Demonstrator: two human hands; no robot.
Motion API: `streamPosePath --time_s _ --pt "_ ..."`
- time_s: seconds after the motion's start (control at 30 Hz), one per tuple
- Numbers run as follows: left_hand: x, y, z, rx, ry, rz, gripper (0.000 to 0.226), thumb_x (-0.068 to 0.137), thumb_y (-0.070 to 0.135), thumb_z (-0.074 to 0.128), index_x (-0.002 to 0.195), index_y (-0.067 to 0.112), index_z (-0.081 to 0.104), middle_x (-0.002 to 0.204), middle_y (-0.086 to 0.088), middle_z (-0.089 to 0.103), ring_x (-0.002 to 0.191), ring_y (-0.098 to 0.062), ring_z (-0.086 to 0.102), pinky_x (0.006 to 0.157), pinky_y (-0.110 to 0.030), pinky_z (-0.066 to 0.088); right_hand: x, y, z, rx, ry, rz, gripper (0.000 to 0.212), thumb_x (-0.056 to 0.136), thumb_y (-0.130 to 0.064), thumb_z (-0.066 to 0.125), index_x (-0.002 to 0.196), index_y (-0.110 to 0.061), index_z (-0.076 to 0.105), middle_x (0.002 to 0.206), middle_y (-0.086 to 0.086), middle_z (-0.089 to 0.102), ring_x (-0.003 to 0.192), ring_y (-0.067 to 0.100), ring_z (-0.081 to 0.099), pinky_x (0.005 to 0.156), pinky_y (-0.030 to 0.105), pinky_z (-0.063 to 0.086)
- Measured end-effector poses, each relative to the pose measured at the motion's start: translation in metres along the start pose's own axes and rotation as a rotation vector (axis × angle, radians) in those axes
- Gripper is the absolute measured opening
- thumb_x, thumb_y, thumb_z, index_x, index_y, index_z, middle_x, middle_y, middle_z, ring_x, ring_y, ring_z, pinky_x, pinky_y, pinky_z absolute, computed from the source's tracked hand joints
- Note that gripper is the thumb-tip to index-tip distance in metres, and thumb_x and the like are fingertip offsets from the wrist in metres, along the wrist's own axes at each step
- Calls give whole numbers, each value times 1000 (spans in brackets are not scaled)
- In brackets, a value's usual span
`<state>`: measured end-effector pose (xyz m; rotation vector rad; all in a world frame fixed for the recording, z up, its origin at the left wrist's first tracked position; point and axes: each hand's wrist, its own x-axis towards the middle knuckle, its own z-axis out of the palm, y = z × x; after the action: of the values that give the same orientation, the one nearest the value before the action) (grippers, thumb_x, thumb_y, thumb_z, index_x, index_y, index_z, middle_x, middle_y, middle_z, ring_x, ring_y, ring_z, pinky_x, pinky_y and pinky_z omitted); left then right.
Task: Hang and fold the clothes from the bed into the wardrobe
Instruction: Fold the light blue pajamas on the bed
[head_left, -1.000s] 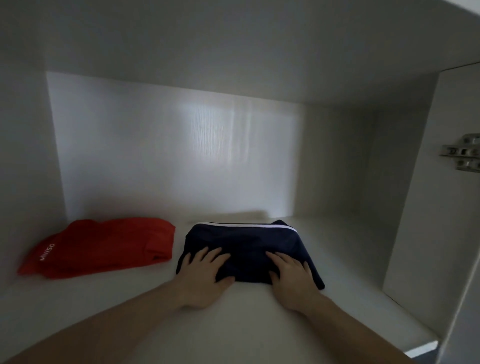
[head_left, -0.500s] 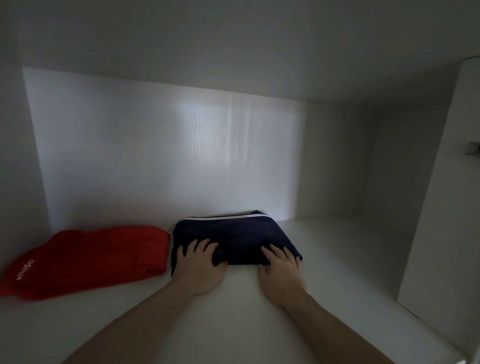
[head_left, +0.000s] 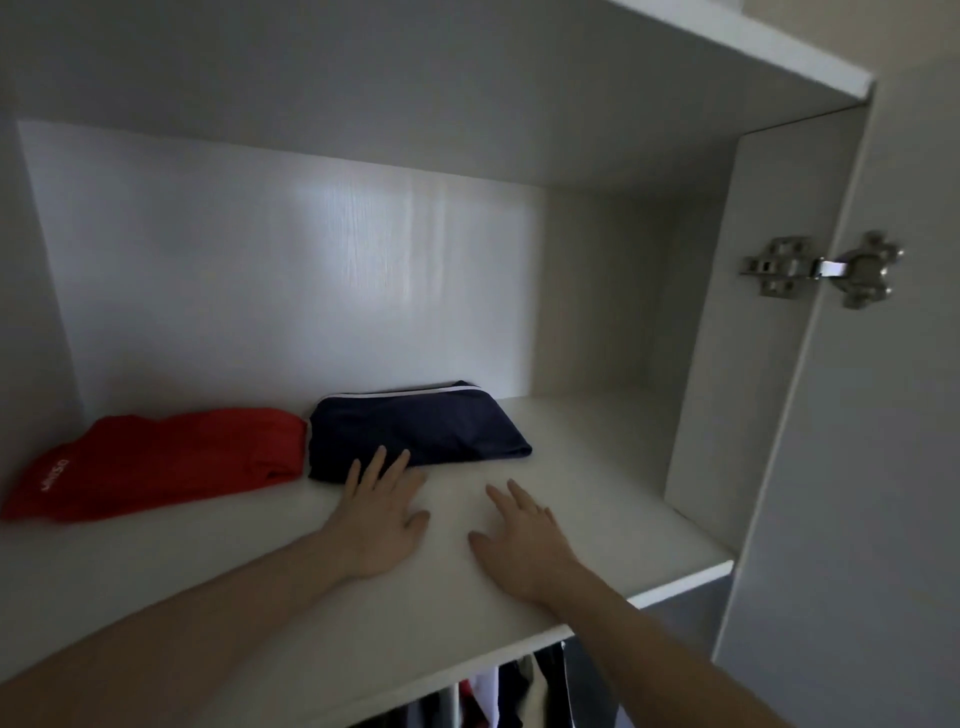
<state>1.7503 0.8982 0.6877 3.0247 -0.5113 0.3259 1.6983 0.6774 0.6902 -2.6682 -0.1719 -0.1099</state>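
So the folded navy garment (head_left: 415, 434) is sitting on the wardrobe shelf (head_left: 597, 467), toward the far side and a bit left of centre, with its white-trimmed edge facing the back wall and its long axis running left to right. Right up against its left end is a folded red garment (head_left: 156, 460) with some white lettering on it; the two look like they're touching or as good as. From where I'm watching, my left hand (head_left: 382, 512) is flat on the shelf with straight fingers, and the fingertips (head_left: 382, 460) just overlap the near edge of the navy piece. My right hand (head_left: 522, 535) is also flat and relaxed, holding nothing, lying on bare shelf near the front and clear of the fabric. The navy bundle lies ahead of both hands and slightly left, so the left hand is the closer one if it needs a last nudge. Honestly I'd say this piece is placed and the next thing is going for more clothes. Off to the right there's the open door with its metal hinge (head_left: 821, 270), and below the shelf's front edge I can see some hanging clothes (head_left: 519, 691).
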Motion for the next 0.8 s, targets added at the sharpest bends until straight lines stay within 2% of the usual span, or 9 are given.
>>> streamPosePath --time_s 0.07,0.13,0.23,0.33,0.43,0.53,0.6,0.7,0.8 --pt "-25 20 -9 27 -27 100 60 107 47 29 163 31 11 171 0 -12 156 -26 -19 125 -45 -14 -39 4 -11 160 -11 -10 78 95 -49 59 161 -31 22 171 0 4 155 19 17 124 31 16" --pt "-49 47 -19 1 -39 194 60 107 42 32 162 32 11 171 3 -12 156 -23 -18 125 -43 -13 -83 14 -25 309 -4 -6 78 93 -43 66 159 -32 27 170 -4 5 152 13 21 115 19 23" --pt "-86 103 -39 -129 -38 347 62 102 37 44 160 35 19 171 9 -4 156 -17 -14 125 -41 -10 -162 37 -50 333 118 13 71 93 -36 69 156 -33 35 167 -10 13 149 4 23 107 8 20" --pt "-130 178 -60 -322 11 473 52 103 38 49 152 38 34 168 14 12 157 -11 -3 126 -36 -7 -256 64 -80 269 280 58 65 94 -32 69 152 -33 41 157 -19 27 148 2 25 102 -2 14" --pt "-184 259 -72 -486 62 589 45 102 34 56 145 35 47 162 17 28 153 -5 15 120 -16 -3 -362 89 -102 256 379 177 62 94 -35 67 151 -37 42 158 -20 29 145 -2 27 104 1 16" --pt "-241 336 -78 -615 70 700 42 97 25 65 138 29 56 152 17 40 143 -2 31 107 1 5 -469 109 -114 241 473 301 60 94 -38 67 149 -42 43 156 -23 30 142 -7 29 100 -5 15" --pt "-281 386 -78 -699 21 784 39 96 22 66 134 29 59 147 20 44 140 1 34 106 3 10 -544 120 -117 259 529 401 58 94 -40 66 147 -45 43 156 -29 29 140 -11 30 105 2 19" --pt "-340 458 -69 -811 -111 923 37 96 24 66 131 36 60 143 29 45 135 9 38 102 4 19 -654 129 -115 292 611 577 53 94 -45 63 142 -54 42 152 -39 27 138 -13 33 113 21 31" --pt "-399 528 -57 -859 -277 1070 34 99 32 61 129 48 55 143 43 36 133 19 32 89 4 31 -755 125 -112 311 703 738 54 87 -56 59 137 -61 41 149 -45 25 135 -17 33 111 25 34"
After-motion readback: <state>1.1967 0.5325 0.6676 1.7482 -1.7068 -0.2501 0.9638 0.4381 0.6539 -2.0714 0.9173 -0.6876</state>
